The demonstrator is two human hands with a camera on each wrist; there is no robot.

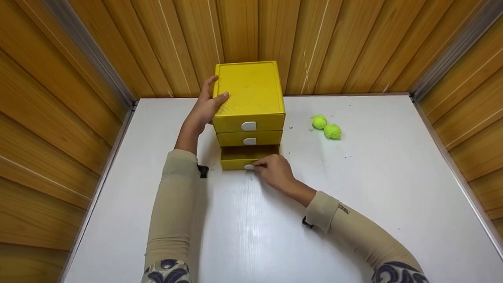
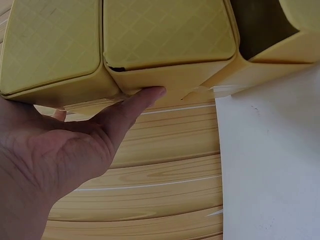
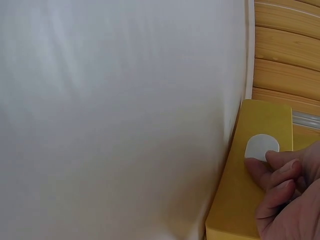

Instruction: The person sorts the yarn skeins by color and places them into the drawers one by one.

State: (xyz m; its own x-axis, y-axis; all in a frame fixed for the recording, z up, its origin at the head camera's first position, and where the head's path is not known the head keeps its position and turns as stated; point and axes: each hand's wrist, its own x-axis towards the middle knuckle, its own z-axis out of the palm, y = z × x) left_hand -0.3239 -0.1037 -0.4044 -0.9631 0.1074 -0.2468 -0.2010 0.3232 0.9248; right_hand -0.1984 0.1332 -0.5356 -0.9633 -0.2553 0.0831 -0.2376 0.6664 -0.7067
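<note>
A yellow drawer unit [image 1: 249,88] with three stacked drawers stands upright against the back wall. Its bottom drawer [image 1: 234,164] is pulled partway out, and the part of its inside that shows holds nothing. My left hand [image 1: 205,108] rests against the unit's left side, thumb over the top edge; in the left wrist view a straight finger [image 2: 137,105] lies along that side. At the front, my right hand [image 1: 276,171] pinches the white handle [image 3: 261,146] of the bottom drawer between thumb and forefinger. The upper two drawers are closed.
Two crumpled neon-green balls [image 1: 319,122] [image 1: 333,131] lie close together on the white table [image 1: 373,177], right of the unit. Wood-patterned panels [image 1: 334,47] rise behind the table and on both sides. Small dark specks dot the tabletop.
</note>
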